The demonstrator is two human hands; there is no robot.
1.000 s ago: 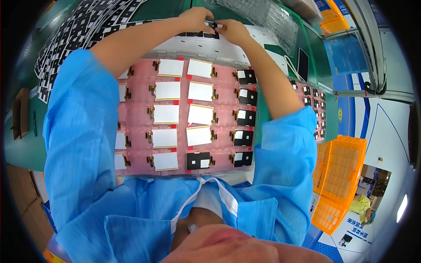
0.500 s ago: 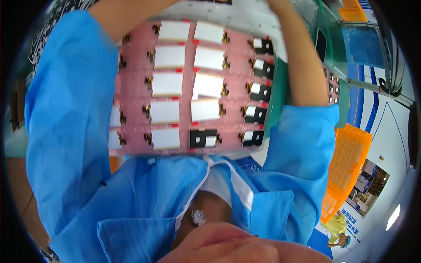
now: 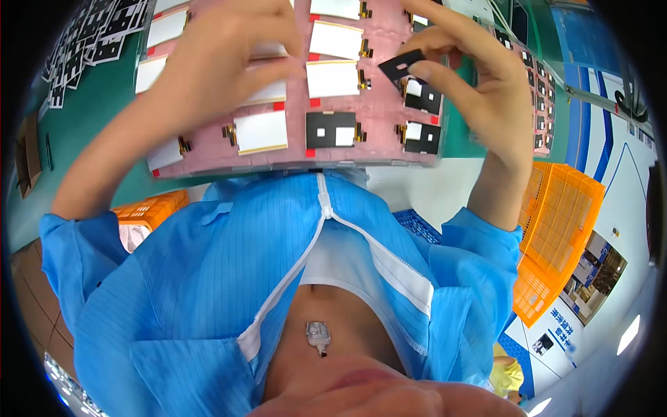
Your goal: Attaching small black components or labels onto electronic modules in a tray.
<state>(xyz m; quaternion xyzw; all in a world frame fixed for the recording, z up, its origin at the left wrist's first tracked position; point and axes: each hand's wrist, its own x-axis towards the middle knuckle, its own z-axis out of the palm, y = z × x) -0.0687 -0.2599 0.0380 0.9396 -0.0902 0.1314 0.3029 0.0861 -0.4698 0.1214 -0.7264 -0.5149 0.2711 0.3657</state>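
My right hand pinches a thin black sheet with a small cut-out between thumb and fingers, above the tray's right column. My left hand, slightly blurred, hovers over the left part of the tray, thumb apart from the fingers and nothing visible between them. Below lies a pink tray with rows of flat white panels, each with a short dark-and-gold flex tail and mostly a red tab. One nearby panel carries a black sheet with white openings; so do panels in the right column.
Loose black cut-out sheets on white backing lie at the upper left of the green table. Another panel tray sits at the right. Orange crates stand right of me, and another orange crate at the left.
Both hands have come back from beyond the tray's far edge to over it. A black sheet now shows in my right hand. The tray sits higher in view.
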